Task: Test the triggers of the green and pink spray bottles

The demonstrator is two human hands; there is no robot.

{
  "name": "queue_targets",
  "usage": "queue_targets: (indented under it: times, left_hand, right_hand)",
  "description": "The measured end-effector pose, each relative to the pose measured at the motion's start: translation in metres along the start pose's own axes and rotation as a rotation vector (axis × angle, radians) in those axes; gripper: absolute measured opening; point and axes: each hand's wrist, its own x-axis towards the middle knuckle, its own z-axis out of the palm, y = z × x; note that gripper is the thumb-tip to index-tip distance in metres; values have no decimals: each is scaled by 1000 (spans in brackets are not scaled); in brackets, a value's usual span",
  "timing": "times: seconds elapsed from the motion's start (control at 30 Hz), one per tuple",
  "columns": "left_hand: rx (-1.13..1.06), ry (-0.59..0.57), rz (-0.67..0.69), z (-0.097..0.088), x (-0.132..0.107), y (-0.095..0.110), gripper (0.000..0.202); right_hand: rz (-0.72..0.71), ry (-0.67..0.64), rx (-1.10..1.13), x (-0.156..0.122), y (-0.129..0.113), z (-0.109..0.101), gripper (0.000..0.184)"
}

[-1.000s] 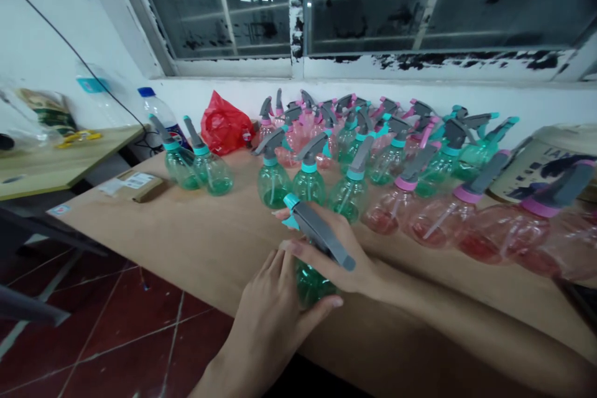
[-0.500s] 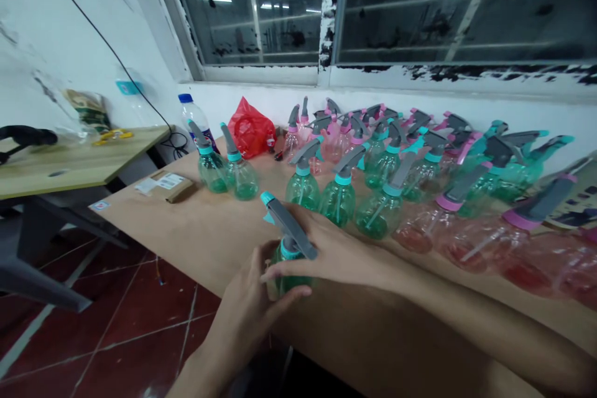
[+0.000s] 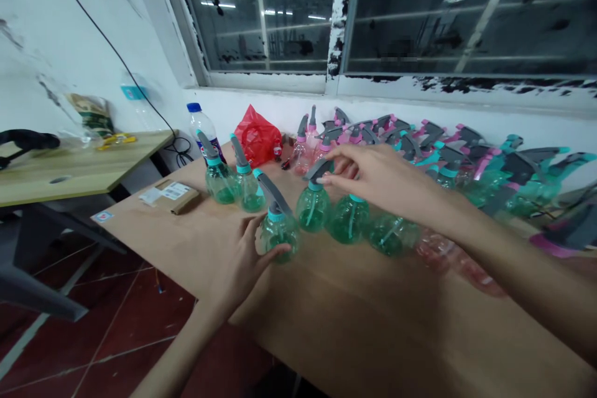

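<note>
My left hand (image 3: 245,255) is wrapped round the body of a clear green spray bottle (image 3: 282,237) that stands upright on the brown table. Its grey spray head with a turquoise nozzle tips up to the left. Just behind it, to the right, my right hand (image 3: 368,171) is closed on the grey head of a second green spray bottle (image 3: 311,210), thumb and fingers at the trigger end. Another green spray bottle (image 3: 349,221) stands under my right wrist. Two more green spray bottles, one nearer (image 3: 252,189) and one farther (image 3: 221,183), stand to the left.
Behind, pink and green spray bottles crowd the wall below the window. A red plastic bag (image 3: 258,137) and a blue-capped drink bottle (image 3: 201,124) stand at the back left. A flat cardboard packet (image 3: 175,196) lies near the left edge. A side table (image 3: 88,177) stands left.
My right hand has left the first bottle's head and moved back and right to the second bottle's head. The first bottle has moved back and slightly left, still in my left hand.
</note>
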Motion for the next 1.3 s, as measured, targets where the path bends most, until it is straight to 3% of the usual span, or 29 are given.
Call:
queue_targets:
  times: [0.17, 0.3, 0.6, 0.77, 0.93, 1.07, 1.17, 1.23, 1.3]
  left_hand:
    - [115, 48, -20, 5, 37, -19, 58]
    - [201, 56, 21, 8, 60, -25, 57]
    - [355, 74, 84, 10, 83, -16, 52]
    - [392, 84, 96, 10, 87, -11, 55]
    - [373, 142, 86, 6, 75, -10, 66]
    - [298, 166, 57, -6, 46, 1, 53]
    - [81, 99, 13, -12, 21, 13, 37]
    - [-10, 22, 43, -10, 6, 21, 33]
    - [-114, -52, 81, -5, -5, 30, 41]
  right_hand:
    - [68, -95, -290, 28, 3, 2, 61]
    - [78, -188, -311, 42, 3, 10, 56]
    - [62, -103, -189, 58, 18, 23, 65]
    - [46, -39, -129, 57, 18, 27, 50]
    - [51, -27, -90, 56, 15, 30, 35]
    - [37, -141, -72, 58, 13, 27, 22]
    - [-51, -230, -60, 53, 6, 17, 5]
    - [-124, -307, -50, 46, -3, 7, 8]
    - [-197, -394, -59, 35, -15, -3, 13]
